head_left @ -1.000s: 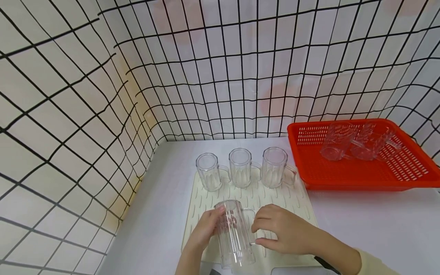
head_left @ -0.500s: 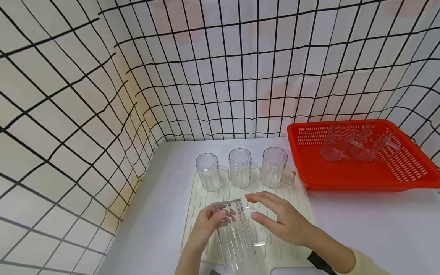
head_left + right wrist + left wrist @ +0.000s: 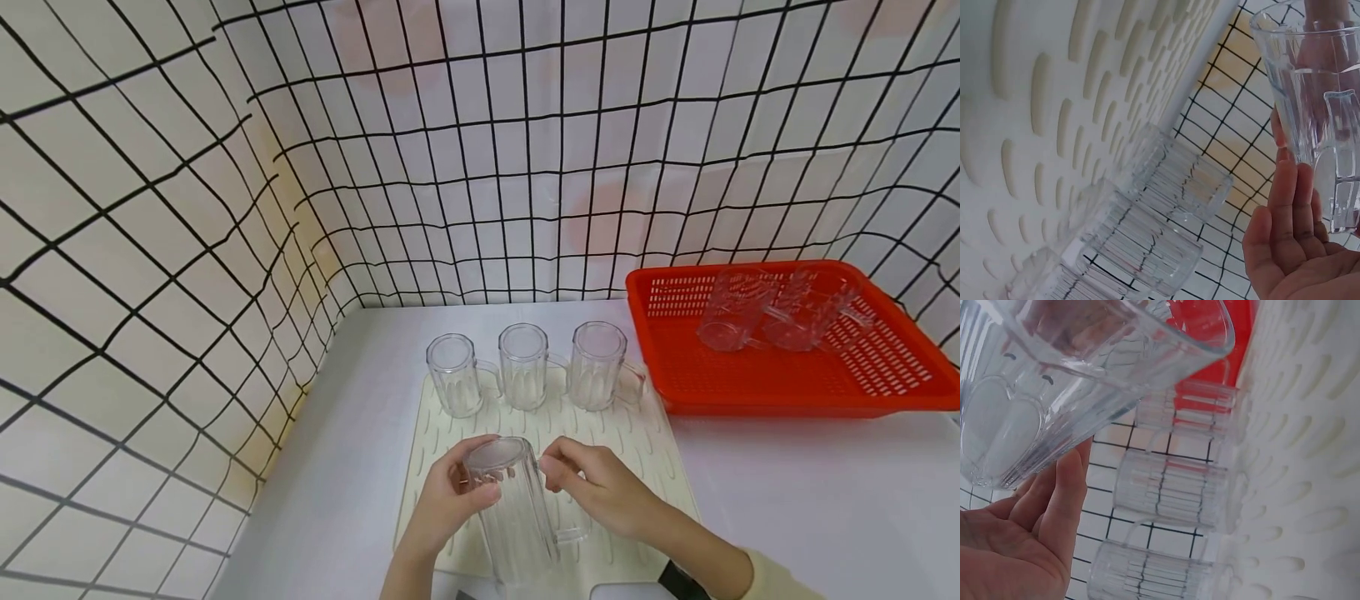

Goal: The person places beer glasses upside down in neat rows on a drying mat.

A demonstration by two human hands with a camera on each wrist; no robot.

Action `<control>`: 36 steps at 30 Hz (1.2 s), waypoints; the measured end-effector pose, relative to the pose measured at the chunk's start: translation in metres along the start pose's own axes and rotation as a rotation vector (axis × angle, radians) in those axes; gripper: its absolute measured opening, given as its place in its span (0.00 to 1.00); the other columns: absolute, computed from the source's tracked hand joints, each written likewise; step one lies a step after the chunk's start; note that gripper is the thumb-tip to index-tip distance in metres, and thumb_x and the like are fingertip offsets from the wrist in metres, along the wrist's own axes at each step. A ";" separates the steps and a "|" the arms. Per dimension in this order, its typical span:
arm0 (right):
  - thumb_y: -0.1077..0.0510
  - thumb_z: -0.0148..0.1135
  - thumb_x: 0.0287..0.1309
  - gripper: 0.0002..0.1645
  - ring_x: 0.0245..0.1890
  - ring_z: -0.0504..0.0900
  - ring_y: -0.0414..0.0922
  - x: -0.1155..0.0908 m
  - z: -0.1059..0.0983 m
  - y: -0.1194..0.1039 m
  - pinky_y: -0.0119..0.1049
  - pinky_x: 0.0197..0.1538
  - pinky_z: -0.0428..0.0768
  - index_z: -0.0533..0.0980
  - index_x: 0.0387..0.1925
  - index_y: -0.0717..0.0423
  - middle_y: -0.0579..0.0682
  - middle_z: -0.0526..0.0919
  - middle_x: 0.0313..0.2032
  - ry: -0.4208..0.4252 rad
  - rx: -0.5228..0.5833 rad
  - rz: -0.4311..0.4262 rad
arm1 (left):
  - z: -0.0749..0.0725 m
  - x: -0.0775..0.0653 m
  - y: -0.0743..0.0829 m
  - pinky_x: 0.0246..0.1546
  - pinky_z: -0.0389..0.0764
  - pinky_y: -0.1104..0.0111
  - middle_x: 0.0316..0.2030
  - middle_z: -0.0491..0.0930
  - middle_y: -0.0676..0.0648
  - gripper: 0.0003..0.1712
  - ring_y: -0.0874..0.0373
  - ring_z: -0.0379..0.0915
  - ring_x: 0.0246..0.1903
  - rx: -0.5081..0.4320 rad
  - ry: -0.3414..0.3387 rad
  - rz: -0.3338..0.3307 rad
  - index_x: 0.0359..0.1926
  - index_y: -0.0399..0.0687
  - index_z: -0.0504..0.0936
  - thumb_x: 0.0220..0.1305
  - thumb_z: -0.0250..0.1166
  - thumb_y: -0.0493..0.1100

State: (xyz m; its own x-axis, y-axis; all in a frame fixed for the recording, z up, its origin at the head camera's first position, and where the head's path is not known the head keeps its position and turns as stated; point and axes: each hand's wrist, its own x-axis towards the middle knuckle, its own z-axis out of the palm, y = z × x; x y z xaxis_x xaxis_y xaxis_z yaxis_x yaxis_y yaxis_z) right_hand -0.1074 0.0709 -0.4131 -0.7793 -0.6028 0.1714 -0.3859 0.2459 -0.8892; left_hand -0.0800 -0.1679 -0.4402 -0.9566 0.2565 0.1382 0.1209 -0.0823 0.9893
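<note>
A clear glass beer mug [image 3: 517, 533] is tilted over the near part of a cream draining mat [image 3: 645, 450], its base uppermost and its rim toward the mat. My left hand [image 3: 446, 500] grips the base end, thumb on the near side and fingers behind. On the other side, my right hand [image 3: 600, 487] pinches the upper part of the handle, with its fingers [image 3: 1285, 200] close to the glass in the right wrist view. Three matching mugs, the left [image 3: 456, 379], middle [image 3: 523, 371] and right [image 3: 597, 371], stand upside down in a row along the mat's far edge, handles rightward.
A red plastic basket [image 3: 750, 408] stands at the back right, with clear mugs [image 3: 727, 312] lying inside. Black grid netting [image 3: 487, 167] over white sheeting encloses the left and far sides. The white tabletop [image 3: 330, 467] shows around the mat.
The right hand, spread beside the handle half a second ago, has closed its fingers at the handle's top. The held mug has tipped so its base shows more. The standing mugs have not moved.
</note>
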 end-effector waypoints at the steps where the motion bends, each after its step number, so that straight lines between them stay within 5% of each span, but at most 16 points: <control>1: 0.56 0.48 0.74 0.10 0.32 0.79 0.42 0.000 0.001 0.001 0.34 0.36 0.78 0.76 0.38 0.52 0.41 0.79 0.29 -0.011 0.011 0.004 | 0.000 0.000 0.000 0.36 0.79 0.71 0.44 0.76 0.44 0.37 0.58 0.75 0.38 0.008 0.002 0.002 0.61 0.31 0.71 0.58 0.71 0.49; 13: 0.60 0.48 0.73 0.11 0.25 0.75 0.49 0.001 0.012 0.015 0.31 0.30 0.73 0.73 0.34 0.57 0.50 0.79 0.24 -0.111 0.177 -0.043 | -0.009 -0.003 -0.005 0.46 0.80 0.64 0.52 0.77 0.40 0.38 0.55 0.76 0.47 0.145 -0.045 0.046 0.65 0.38 0.70 0.53 0.73 0.40; 20: 0.64 0.46 0.73 0.10 0.27 0.78 0.48 0.003 0.024 0.023 0.32 0.34 0.76 0.72 0.36 0.64 0.59 0.78 0.25 -0.125 0.317 -0.094 | -0.017 -0.007 -0.009 0.48 0.77 0.64 0.50 0.77 0.38 0.42 0.56 0.76 0.47 0.095 -0.036 0.052 0.63 0.35 0.66 0.50 0.76 0.39; 28: 0.63 0.46 0.74 0.10 0.29 0.79 0.47 0.008 0.031 0.023 0.33 0.36 0.77 0.72 0.38 0.65 0.59 0.78 0.26 -0.111 0.342 -0.082 | -0.024 -0.008 -0.013 0.48 0.77 0.64 0.54 0.75 0.33 0.39 0.56 0.75 0.50 0.077 -0.010 0.131 0.62 0.34 0.68 0.51 0.76 0.39; 36: 0.62 0.46 0.74 0.10 0.30 0.80 0.47 0.021 0.037 0.028 0.32 0.37 0.77 0.72 0.37 0.65 0.58 0.78 0.26 -0.094 0.320 -0.085 | -0.035 -0.009 -0.017 0.55 0.73 0.63 0.57 0.76 0.39 0.42 0.54 0.73 0.55 0.146 0.030 0.152 0.66 0.37 0.69 0.50 0.76 0.34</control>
State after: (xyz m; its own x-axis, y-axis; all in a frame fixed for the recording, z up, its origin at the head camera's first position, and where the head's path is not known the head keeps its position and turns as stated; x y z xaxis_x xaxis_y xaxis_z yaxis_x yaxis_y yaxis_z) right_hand -0.1161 0.0374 -0.4496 -0.6967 -0.6815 0.2240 -0.2611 -0.0499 -0.9640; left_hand -0.0826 -0.2024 -0.4597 -0.9317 0.2223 0.2873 0.2996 0.0228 0.9538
